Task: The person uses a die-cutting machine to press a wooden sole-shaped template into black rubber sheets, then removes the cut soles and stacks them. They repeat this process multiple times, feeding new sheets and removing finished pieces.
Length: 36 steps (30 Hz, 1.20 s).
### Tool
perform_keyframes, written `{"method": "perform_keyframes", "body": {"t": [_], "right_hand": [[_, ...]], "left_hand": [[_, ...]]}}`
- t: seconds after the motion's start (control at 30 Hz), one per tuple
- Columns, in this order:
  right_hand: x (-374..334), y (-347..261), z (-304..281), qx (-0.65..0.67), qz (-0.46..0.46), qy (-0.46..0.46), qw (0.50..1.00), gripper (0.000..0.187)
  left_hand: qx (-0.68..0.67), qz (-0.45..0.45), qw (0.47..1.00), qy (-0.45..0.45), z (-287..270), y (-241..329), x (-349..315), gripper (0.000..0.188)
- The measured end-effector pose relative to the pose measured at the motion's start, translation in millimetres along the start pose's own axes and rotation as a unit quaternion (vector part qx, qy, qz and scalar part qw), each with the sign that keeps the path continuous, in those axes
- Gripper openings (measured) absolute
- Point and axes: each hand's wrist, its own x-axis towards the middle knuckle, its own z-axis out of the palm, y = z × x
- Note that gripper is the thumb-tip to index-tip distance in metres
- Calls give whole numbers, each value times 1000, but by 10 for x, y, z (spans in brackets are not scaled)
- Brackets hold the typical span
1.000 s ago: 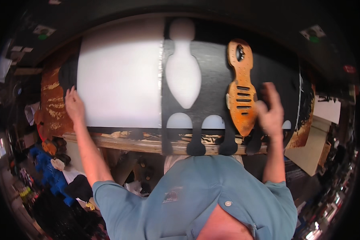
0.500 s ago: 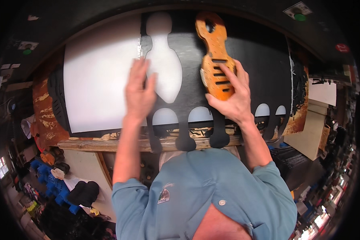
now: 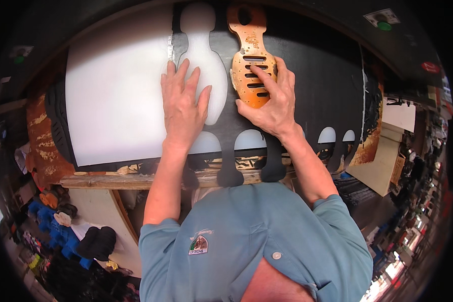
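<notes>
My right hand grips an orange sole-shaped cutting die with several slots and a hole at its far end. Thumb and fingers span its near, wider part. The die is on or just above a black sheet; I cannot tell which. Left of it, a sole-shaped cutout in the sheet shows a white surface beneath. My left hand lies flat with fingers spread over the cutout's left edge and the neighbouring white surface, holding nothing.
Rounded cutouts run along the sheet's near edge, where black strips hang over a wooden rail. Dark machine parts with green buttons flank the far side. Blue plastic pieces lie at lower left; a pale panel stands at right.
The die has shifted left, closer to the cutout, and stands straighter, carried by my right hand. My left hand has settled with its fingers spread over the cutout's edge. The view has shifted slightly.
</notes>
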Motion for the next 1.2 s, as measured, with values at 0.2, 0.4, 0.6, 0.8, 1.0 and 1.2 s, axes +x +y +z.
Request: {"method": "perform_keyframes", "body": {"t": [0.2,0.4,0.6,0.8,1.0,1.2], "right_hand": [[10,13,13,0,-10,-7,1000,75],[-107,234,-212,73,1,-38,997,75],[-472,447,-538,129,93,26,987,43],[-308,554,-615,314,185,117,924,22],[-8,815,-1725,205,26,345,916,25],[-490,864,-1853,167,17,269,949,23]], "left_hand": [[3,1,1000,7,22,-7,-14,43],[-73,-14,994,85,-193,170,-24,26],[-343,-102,932,-60,-558,925,-965,2],[-150,101,983,25,-64,910,-1271,16],[-100,99,990,15,-73,914,-1234,15],[-87,106,988,67,-17,925,-1155,20]]}}
